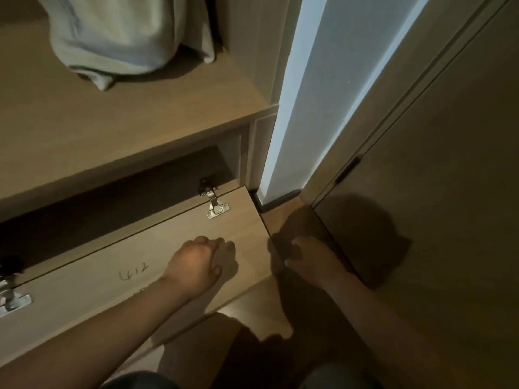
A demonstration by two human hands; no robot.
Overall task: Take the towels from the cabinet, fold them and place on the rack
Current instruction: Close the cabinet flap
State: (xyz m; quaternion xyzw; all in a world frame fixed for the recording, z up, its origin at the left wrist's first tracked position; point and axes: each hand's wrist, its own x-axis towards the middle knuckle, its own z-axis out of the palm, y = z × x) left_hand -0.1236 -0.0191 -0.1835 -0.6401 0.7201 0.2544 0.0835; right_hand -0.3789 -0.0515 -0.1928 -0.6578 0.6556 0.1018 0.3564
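We find the task barely begun: the towel [112, 32] lies unfolded on the cabinet shelf [140, 116], upper left. The left hand [196, 262] rests curled on the open door flap [84, 290], its grip empty. The right hand [303, 256] is at the flap's edge in shadow, and we cannot tell its grip. Taking, folding and racking are outstanding.

Your left hand [196, 262] is over the inner face of the dropped-open door [84, 301] of the cabinet [250, 51], near the door's right end, with fingers curled and holding nothing. Your right hand [306, 256] sits in shadow just beside the door's right edge, its grip too dark to tell. A hinge [214, 204] shows at the door's far edge. A pale towel [118, 35] lies bunched on the shelf [112, 113], far left.
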